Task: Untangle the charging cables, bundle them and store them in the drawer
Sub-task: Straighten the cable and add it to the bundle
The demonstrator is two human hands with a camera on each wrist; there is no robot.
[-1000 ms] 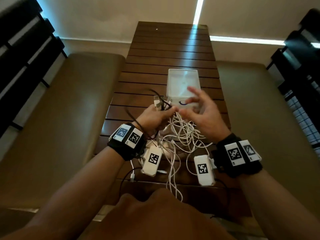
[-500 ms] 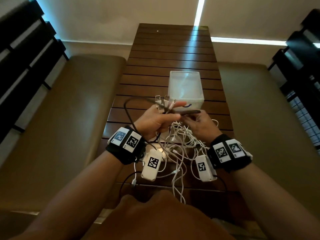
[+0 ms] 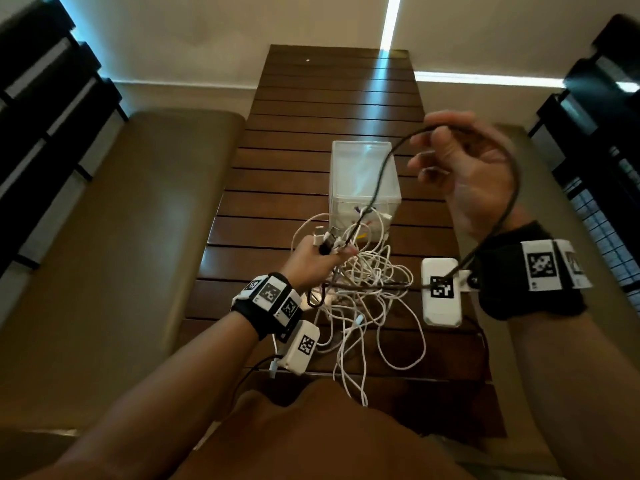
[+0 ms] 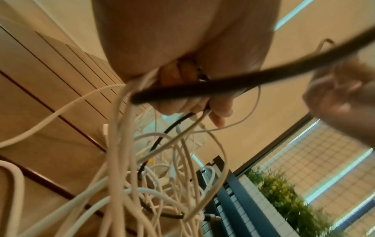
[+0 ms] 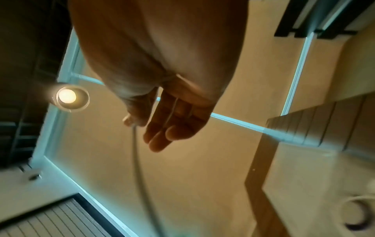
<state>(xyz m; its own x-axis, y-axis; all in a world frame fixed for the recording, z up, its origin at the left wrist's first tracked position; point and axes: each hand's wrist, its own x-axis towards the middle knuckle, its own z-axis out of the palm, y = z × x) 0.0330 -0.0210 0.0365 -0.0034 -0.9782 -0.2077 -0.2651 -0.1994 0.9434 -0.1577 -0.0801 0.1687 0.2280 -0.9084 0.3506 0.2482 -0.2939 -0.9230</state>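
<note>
A tangle of white charging cables [image 3: 367, 289] lies on the wooden table [image 3: 311, 109], in front of a clear plastic drawer box [image 3: 363, 168]. My left hand [image 3: 325, 249] grips a bunch of cable ends just above the tangle; in the left wrist view its fingers [image 4: 192, 99] curl round white and black leads. A black cable [image 3: 381, 174] arcs up from that hand to my raised right hand [image 3: 429, 147], which pinches it at the fingertips. The cable then loops behind the right hand down past the wrist. In the right wrist view the thumb [image 5: 134, 118] presses the cable [image 5: 140, 168].
Padded benches run along the table's left [image 3: 104, 237] and right [image 3: 571, 209]. Dark slatted frames stand at both outer edges. White cable loops hang over the table's near edge [image 3: 360, 382]. A plant [image 4: 284, 200] and a wire grille show in the left wrist view.
My right hand has risen up and to the right, drawing the black cable out into a tall loop. The left hand keeps its grip on the cable ends.
</note>
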